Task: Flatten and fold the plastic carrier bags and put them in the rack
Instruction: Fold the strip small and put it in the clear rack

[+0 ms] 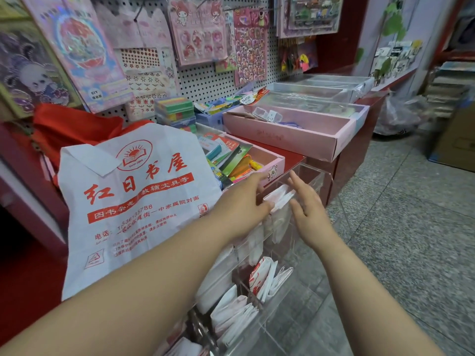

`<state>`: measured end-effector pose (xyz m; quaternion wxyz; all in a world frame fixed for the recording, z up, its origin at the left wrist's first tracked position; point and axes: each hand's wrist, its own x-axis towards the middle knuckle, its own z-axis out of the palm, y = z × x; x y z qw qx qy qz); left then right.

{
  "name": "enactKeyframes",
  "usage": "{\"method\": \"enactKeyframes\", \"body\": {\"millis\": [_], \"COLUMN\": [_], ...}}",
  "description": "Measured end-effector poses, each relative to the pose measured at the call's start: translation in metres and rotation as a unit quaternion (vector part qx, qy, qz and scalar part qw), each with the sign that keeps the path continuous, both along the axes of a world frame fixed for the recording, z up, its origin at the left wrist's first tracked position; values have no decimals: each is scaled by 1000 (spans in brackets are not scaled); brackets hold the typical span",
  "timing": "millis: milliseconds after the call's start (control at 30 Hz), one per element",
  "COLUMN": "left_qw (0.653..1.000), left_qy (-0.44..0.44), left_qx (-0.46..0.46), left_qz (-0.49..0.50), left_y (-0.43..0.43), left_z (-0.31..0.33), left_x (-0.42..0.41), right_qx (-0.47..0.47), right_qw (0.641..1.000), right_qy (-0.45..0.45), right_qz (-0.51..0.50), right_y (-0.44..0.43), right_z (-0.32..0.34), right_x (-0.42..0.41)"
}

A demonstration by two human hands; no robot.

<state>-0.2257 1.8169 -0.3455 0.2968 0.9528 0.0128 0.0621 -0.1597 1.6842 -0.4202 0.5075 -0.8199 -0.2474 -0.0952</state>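
Our left hand (244,201) and right hand (305,209) are spread on both sides of the folded bag (280,197) in the top slot of the clear rack (320,182), and the big unfolded bag (138,201) lies left, nearest our left hand.

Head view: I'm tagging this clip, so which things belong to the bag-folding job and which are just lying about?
Job: left hand, right hand, folded bag between them, clear rack, folded bags stored lower down, printed carrier bag.
Lying about: pink stationery trays, sticker sheets, pegboard.
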Motion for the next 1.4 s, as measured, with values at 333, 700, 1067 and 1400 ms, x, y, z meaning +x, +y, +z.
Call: {"method": "enactKeyframes", "body": {"millis": [333,700,1067,1400], "left_qw": [985,944,951,959], "left_qy": [-156,170,149,123], "left_qx": [67,188,169,149], "left_qz": [15,210,212,206], "left_y": [82,144,150,152], "left_z": [-5,-23,-28,-29], "left_x": [-149,-273,-272,-276], "right_qx": [-162,-181,-285,-312], "right_qw": [981,979,940,923], "right_qy": [-4,66,103,96], "right_qz": [-106,-65,-154,-203], "right_y": [5,101,146,158], "right_z": [47,91,100,103], "right_x": [-31,-81,-73,-98]}}
